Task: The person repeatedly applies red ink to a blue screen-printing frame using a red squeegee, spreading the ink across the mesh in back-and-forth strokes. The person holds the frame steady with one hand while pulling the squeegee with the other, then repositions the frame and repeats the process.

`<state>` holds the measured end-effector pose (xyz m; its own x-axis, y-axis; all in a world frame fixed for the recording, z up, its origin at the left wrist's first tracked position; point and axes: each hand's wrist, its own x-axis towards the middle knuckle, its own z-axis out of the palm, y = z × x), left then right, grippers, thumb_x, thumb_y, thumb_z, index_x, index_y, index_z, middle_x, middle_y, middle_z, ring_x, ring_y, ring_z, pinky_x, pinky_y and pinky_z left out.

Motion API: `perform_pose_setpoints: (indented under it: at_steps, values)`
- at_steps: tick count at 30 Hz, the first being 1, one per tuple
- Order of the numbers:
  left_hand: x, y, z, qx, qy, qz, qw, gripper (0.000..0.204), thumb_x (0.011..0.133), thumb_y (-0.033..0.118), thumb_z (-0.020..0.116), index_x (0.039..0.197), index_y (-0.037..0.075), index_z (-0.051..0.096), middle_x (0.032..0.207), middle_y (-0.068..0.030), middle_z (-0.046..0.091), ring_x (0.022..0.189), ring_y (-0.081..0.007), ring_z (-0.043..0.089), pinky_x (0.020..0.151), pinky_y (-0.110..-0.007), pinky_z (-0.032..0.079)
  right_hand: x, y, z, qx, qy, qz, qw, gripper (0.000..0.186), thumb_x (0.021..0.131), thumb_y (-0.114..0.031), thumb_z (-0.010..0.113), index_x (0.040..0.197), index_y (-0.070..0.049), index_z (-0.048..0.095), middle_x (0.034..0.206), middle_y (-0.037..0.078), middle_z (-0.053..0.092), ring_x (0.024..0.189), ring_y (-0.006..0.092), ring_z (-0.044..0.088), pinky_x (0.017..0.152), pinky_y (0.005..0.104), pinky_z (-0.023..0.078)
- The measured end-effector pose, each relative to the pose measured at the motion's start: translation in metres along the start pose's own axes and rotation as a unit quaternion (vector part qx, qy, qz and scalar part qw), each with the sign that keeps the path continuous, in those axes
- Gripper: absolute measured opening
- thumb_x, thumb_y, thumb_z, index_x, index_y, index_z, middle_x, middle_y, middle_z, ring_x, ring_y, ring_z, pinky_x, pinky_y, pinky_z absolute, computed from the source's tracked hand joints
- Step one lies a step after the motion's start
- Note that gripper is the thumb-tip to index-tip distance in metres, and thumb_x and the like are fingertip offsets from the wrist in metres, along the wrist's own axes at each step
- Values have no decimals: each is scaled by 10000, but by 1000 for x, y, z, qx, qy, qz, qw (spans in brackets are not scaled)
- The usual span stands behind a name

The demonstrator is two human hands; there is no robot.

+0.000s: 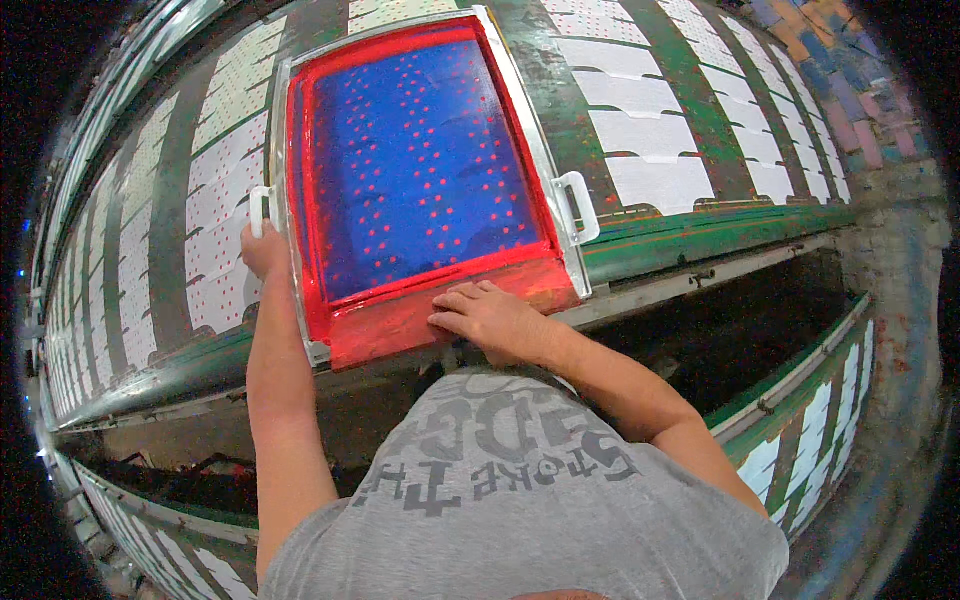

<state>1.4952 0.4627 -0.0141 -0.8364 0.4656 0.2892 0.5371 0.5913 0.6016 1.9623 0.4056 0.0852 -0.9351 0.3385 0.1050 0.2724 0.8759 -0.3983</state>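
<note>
A screen printing frame (430, 170) with a blue mesh, rows of small red dots and a red border lies in front of me on the long table. My left hand (265, 250) is closed on the white handle (260, 203) at the frame's left side; part of its fingers is hidden. Across the near red edge (385, 330) rests my right hand (492, 318), its fingers slightly apart on the surface and no tool in it. A second white handle (577, 208) on the right side is untouched.
White cut pieces (655, 165) lie in rows on the green table (640, 238), several bearing red dots (220, 235) on the left. A dark gap and another table with white pieces (805, 450) are behind me. At right runs a stained floor (900, 330).
</note>
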Motion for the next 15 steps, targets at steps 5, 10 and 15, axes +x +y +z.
perform_pose_setpoints:
  at_steps: [5, 10, 15]
  values:
    - [10, -17, 11, 42, 22, 3, 999, 464, 969, 387, 728, 1264, 29, 742, 1183, -262, 777, 1077, -455, 753, 953, -536, 571, -27, 28, -10, 65, -33, -16, 997, 497, 889, -102, 693, 1385, -89, 681, 1468, 140, 622, 1377, 356, 583, 1130, 516, 488]
    - [10, -15, 10, 91, 64, 17, 994, 458, 969, 399, 724, 1224, 20, 753, 1137, -261, 787, 1068, -446, 758, 945, -530, 574, -50, 44, -29, 147, -10, -21, 989, 465, 846, -66, 766, 1307, -78, 715, 1424, 160, 656, 1367, 380, 598, 1140, 528, 482]
    - [6, -10, 5, 75, 35, -12, 997, 453, 966, 399, 750, 1180, 1, 761, 1110, -263, 788, 1036, -452, 757, 936, -525, 575, -69, 88, -49, 32, 319, 137, 937, 546, 809, -39, 777, 1344, -103, 695, 1395, 202, 673, 1333, 423, 620, 1164, 559, 467]
